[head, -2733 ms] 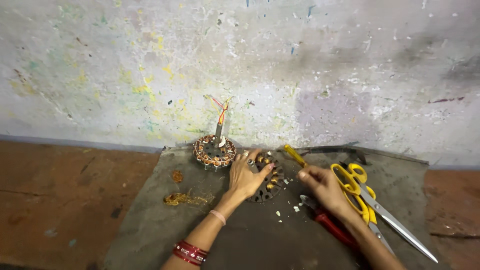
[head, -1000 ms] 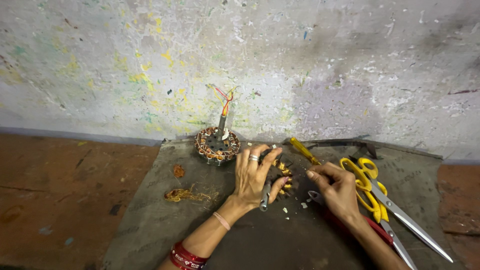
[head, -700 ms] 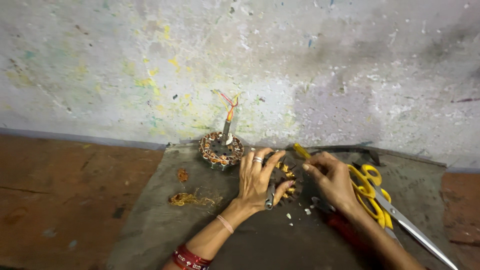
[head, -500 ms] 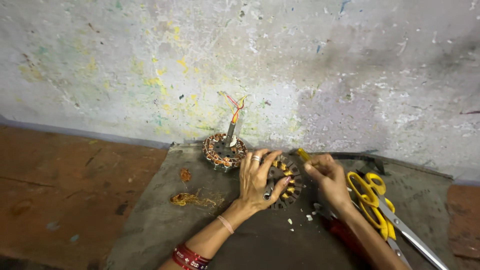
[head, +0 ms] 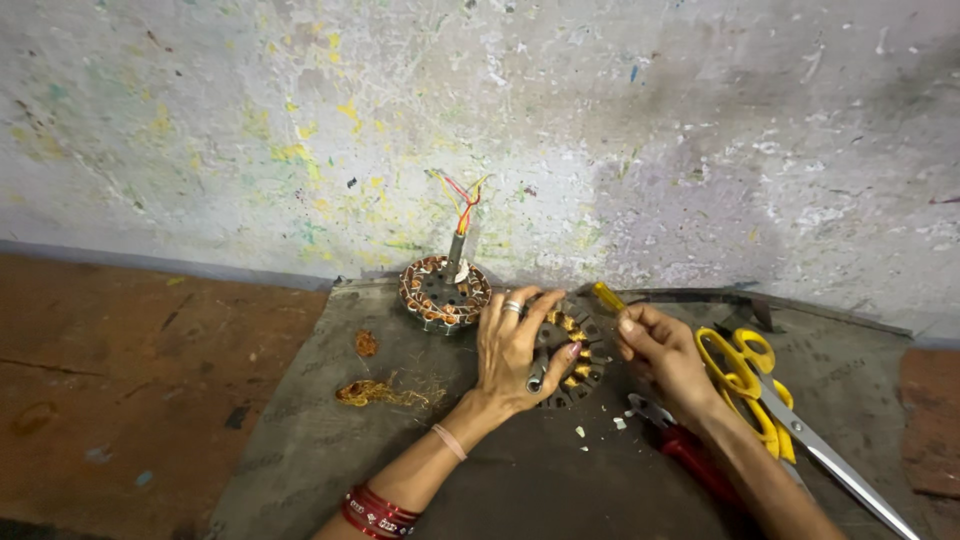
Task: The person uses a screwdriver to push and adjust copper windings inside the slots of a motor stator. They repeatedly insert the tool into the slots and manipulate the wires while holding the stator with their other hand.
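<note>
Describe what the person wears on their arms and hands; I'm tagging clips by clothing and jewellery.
Both forearms are bare, with no sleeves and no gloves in view. The left hand has a silver-coloured ring on one finger. The left wrist carries a thin pale band, and further up the forearm sits a stack of red bangles. The right hand shows no ring or band that I can make out.

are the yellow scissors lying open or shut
Open. The yellow scissors lie flat on the grey mat beside the right hand, handle loops spread apart.
</note>
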